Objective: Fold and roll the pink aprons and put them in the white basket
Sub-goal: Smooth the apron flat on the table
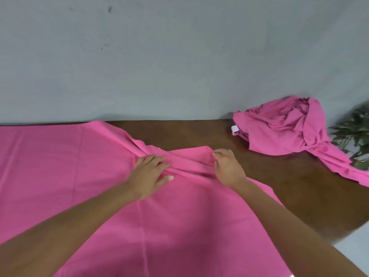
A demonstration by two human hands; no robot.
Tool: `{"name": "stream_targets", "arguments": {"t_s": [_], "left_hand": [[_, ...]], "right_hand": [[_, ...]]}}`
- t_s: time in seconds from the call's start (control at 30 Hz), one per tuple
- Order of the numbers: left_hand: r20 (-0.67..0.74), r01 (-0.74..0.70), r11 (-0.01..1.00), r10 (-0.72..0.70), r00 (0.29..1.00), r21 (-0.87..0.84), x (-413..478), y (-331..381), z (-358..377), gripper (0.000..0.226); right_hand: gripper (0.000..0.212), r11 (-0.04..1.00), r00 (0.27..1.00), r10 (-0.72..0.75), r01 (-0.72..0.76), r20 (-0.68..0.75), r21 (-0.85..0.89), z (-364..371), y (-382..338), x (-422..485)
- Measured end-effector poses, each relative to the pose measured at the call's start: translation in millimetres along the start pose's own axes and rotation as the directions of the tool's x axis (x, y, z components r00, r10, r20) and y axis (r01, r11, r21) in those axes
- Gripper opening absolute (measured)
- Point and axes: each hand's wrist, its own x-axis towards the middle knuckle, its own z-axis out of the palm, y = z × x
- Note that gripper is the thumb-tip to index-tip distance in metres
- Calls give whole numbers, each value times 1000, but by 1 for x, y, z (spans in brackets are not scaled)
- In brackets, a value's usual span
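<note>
A pink apron (65, 166) lies spread flat over the left and middle of the dark wooden table (289, 196). Its top part is bunched into folds near the table's middle. My left hand (151, 174) presses flat on those folds with straight fingers. My right hand (227, 166) pinches the apron's folded top edge just to the right. A crumpled heap of more pink aprons (287, 126) sits at the back right, a white tag showing at its left side. The white basket is not in view.
A grey wall (159, 56) rises right behind the table. A green leafy plant (355, 134) stands at the far right edge, beside the heap. The table's right front corner ends near the lower right, with pale floor beyond.
</note>
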Motion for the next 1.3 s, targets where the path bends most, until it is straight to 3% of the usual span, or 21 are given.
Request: {"name": "stream_targets", "arguments": {"t_s": [0.2, 0.33, 0.43, 0.63, 0.83, 0.97, 1.1, 1.2, 1.3], "left_hand": [[14, 67, 997, -67, 998, 40, 10, 14, -6, 131], [22, 113, 990, -115, 993, 79, 16, 24, -1, 133], [29, 132, 988, -135, 990, 84, 20, 35, 1, 126], [44, 130, 985, -136, 990, 117, 41, 69, 8, 127], [75, 146, 981, -156, 985, 126, 72, 113, 16, 131], [100, 153, 980, -166, 981, 127, 96, 145, 21, 106], [122, 164, 980, -177, 977, 112, 125, 171, 27, 97], [102, 185, 979, -194, 976, 87, 150, 180, 35, 68], [93, 226, 970, -234, 968, 88, 169, 184, 46, 64]], "right_hand": [[47, 996, 993, -43, 34, -114, -83, -38, 11, 34], [51, 998, 1000, -21, 21, 2, -57, -29, 40, 60], [43, 999, 999, 32, -33, 26, 32, -13, 59, 62], [40, 988, 996, -89, 89, -2, 130, 16, 89, 35], [48, 991, 987, -130, 131, 91, -7, 22, 117, 29], [46, 987, 983, -149, 154, 107, -34, 16, 131, 38], [45, 989, 995, -98, 96, 10, 108, 1, 146, 60], [45, 989, 997, -73, 74, -12, 127, -13, 166, 81], [39, 989, 994, -106, 105, -1, 106, -21, 186, 96]]}}
